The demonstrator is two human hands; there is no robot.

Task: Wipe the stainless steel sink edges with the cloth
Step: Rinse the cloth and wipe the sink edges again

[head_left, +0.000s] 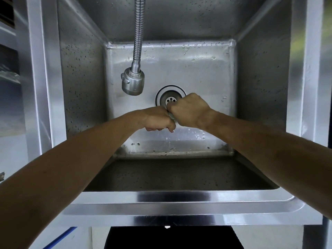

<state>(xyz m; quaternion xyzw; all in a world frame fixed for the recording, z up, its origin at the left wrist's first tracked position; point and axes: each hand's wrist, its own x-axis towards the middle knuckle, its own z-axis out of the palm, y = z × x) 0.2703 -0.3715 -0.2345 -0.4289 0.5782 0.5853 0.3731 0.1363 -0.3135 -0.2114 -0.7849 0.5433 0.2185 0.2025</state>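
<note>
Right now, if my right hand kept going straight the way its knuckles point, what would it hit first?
Your right hand points left and already presses against the left hand, a sliver of cloth between them. Depth is hard to judge.

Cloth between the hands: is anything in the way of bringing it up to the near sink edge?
Nothing visible. Both hands, fists together, grip the cloth over the basin near the drain. The faucet head hangs farther back. The front sink edge is bare.
</note>
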